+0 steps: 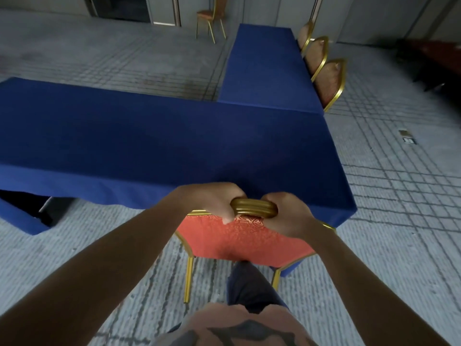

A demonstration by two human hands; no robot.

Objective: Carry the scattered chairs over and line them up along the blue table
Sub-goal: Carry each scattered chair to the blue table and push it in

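At blue table — left hand, right hand: grips curled round chair; seat hidden.

I see the left hand and right hand curled round the gold top rail of a red-backed chair, one at each end. Just beyond the grip spreads the blue table, with the chair close against its cloth. Far ahead and right of the grip, three chairs line the table's far wing. A lone chair stands ahead-left by the wall.
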